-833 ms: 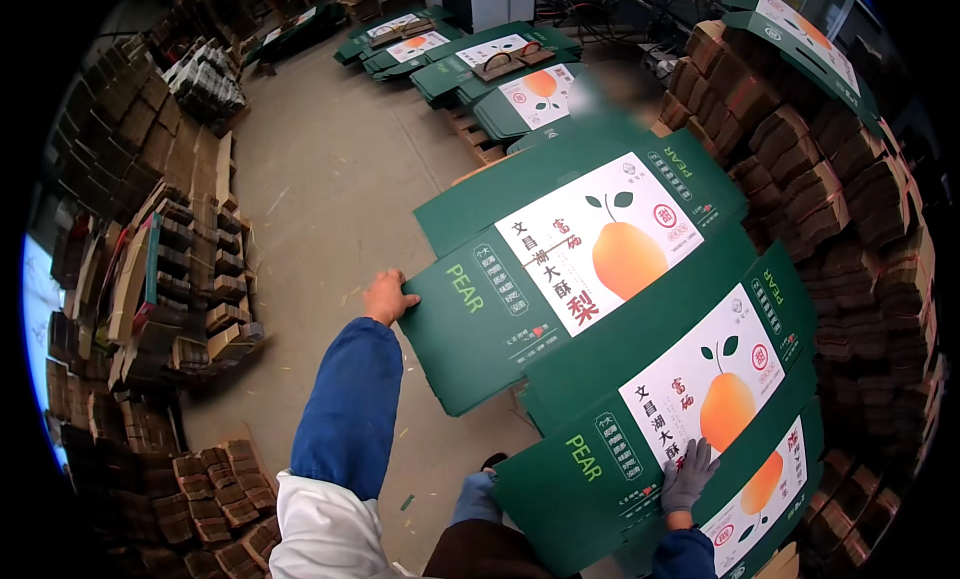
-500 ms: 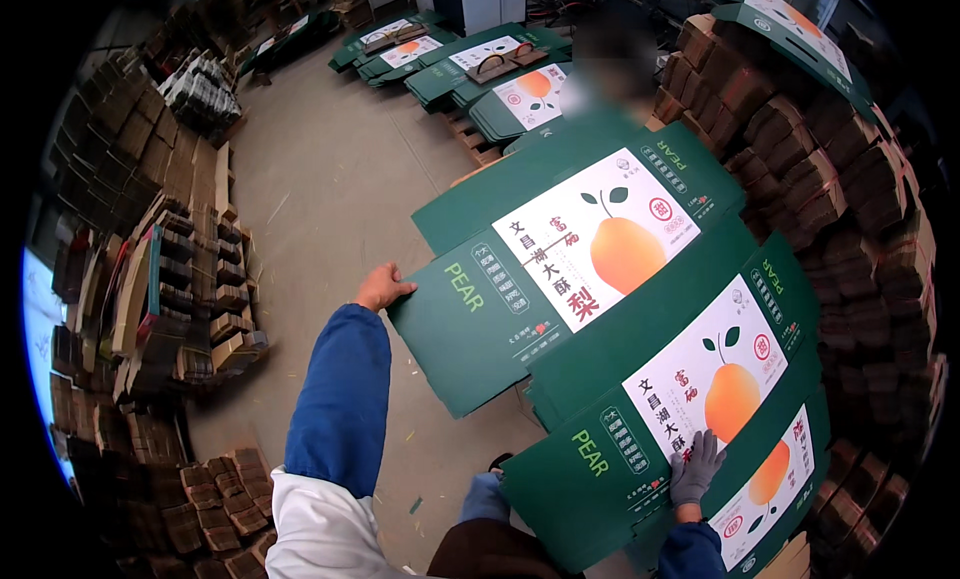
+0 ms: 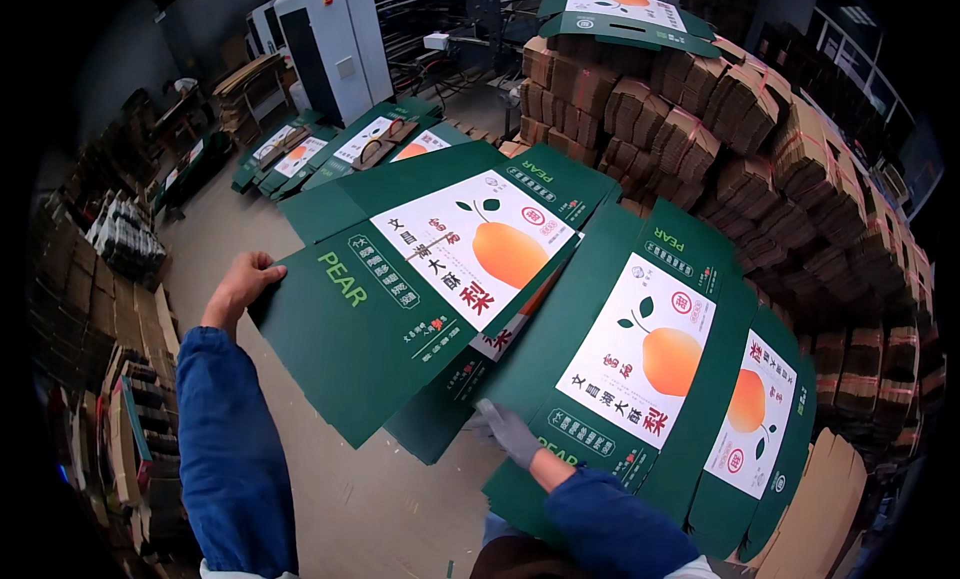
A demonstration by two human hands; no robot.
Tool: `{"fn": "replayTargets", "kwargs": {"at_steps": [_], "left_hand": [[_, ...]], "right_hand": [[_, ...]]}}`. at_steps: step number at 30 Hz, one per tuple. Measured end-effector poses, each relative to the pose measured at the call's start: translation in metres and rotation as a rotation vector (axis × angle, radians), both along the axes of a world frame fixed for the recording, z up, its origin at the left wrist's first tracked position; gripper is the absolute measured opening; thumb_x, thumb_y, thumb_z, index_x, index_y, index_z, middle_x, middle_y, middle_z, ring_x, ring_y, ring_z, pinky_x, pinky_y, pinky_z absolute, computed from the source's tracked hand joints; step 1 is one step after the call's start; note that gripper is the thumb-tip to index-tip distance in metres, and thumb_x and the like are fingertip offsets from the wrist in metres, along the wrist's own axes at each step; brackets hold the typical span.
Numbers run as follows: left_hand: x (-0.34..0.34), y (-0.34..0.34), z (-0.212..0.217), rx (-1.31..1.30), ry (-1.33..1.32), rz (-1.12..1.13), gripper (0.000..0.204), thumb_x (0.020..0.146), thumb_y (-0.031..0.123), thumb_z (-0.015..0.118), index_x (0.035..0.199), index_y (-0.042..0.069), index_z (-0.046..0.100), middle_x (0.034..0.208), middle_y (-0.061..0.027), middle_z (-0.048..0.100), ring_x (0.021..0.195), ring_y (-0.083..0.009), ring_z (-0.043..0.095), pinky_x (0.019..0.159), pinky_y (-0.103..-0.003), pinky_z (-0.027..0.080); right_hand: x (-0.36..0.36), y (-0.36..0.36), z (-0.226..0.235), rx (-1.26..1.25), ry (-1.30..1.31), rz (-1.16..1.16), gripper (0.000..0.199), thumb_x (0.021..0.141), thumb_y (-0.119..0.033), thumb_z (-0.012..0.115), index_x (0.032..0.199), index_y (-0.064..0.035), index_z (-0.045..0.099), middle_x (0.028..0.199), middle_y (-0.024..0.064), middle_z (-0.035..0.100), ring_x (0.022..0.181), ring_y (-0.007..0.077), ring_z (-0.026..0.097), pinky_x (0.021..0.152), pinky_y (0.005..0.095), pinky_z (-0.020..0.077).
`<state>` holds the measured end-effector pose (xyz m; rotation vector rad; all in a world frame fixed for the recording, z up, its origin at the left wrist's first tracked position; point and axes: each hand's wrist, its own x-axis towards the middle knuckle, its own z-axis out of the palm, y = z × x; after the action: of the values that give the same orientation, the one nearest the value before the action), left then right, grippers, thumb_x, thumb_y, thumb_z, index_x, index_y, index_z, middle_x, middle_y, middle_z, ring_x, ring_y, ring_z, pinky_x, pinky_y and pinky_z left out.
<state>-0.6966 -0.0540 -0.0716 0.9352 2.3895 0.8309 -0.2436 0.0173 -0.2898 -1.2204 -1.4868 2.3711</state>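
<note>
My bare left hand (image 3: 243,287) pinches the left edge of a flat, green, pear-printed carton (image 3: 335,364), thumb on top. This carton is raised and tilted over another green carton (image 3: 435,419), mostly hidden beneath it. My right hand (image 3: 508,431), in a grey glove, is at the left edge of a second flat pear-printed carton (image 3: 575,354) on the right. Its fingers are smeared by motion, and whether they hold that edge cannot be made out. Both printed cartons show an orange pear on a white panel.
Tied stacks of brown folded cardboard (image 3: 690,139) rise along the right, with a green carton (image 3: 625,24) on top. More printed cartons (image 3: 350,144) lie farther off near a white cabinet (image 3: 335,54). Cardboard piles (image 3: 80,279) line the left. A brown sheet (image 3: 815,499) is at lower right.
The view has swung right. My left hand keeps its hold on the carton, which has lifted off the pile beneath. My right hand has gone from the near carton's printed panel to its left edge.
</note>
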Motion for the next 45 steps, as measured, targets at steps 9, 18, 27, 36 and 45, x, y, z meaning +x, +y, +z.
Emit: {"fn": "replayTargets", "kwargs": {"at_steps": [9,18,27,36,45], "left_hand": [[0.116,-0.119,-0.008,0.236,-0.184,-0.018,0.016,0.094,0.014,0.063,0.091,-0.001,0.06,0.08,0.0028,0.059,0.072,-0.0056,0.051,0.063,-0.023,0.041],[0.311,-0.147,-0.263,0.42,-0.611,0.175,0.012,0.094,0.013,0.064,0.1,0.004,0.06,0.086,0.0018,0.058,0.076,-0.0063,0.05,0.07,-0.023,0.041],[0.437,-0.145,-0.281,0.401,-0.779,0.056,0.017,0.092,0.007,0.065,0.106,0.002,0.057,0.087,0.0003,0.06,0.077,-0.0065,0.053,0.07,-0.022,0.044],[0.495,-0.139,-0.32,0.174,-0.618,0.006,0.025,0.087,0.012,0.072,0.103,0.002,0.056,0.081,0.0023,0.049,0.073,-0.0073,0.043,0.066,-0.023,0.038],[0.46,-0.135,-0.294,0.185,0.569,-0.371,0.058,0.085,0.036,0.073,0.121,-0.007,0.057,0.107,-0.0244,0.065,0.094,-0.0427,0.06,0.084,-0.049,0.048]], "right_hand": [[-0.049,0.084,0.057,-0.251,0.835,-0.783,0.066,0.093,-0.061,0.051,0.131,-0.0071,0.05,0.123,0.0087,0.06,0.109,0.0235,0.057,0.094,0.038,0.0474],[0.114,0.12,0.049,0.073,0.014,-0.613,0.038,0.096,-0.021,0.057,0.127,0.0011,0.052,0.108,0.0083,0.063,0.106,0.0198,0.059,0.094,0.0313,0.0477],[0.278,0.06,0.071,0.319,-0.121,-0.741,0.04,0.093,-0.026,0.058,0.117,0.0063,0.058,0.109,0.0171,0.066,0.102,0.0235,0.062,0.085,0.0355,0.0496],[0.378,0.059,-0.07,0.544,-0.822,-0.582,0.033,0.089,-0.027,0.063,0.097,0.0049,0.062,0.09,0.0154,0.067,0.073,0.0237,0.067,0.06,0.0368,0.0533],[0.553,-0.061,-0.043,0.618,-0.455,-0.741,0.03,0.089,-0.029,0.061,0.106,-0.004,0.063,0.095,0.0186,0.067,0.089,0.0338,0.065,0.08,0.0405,0.05]]}}
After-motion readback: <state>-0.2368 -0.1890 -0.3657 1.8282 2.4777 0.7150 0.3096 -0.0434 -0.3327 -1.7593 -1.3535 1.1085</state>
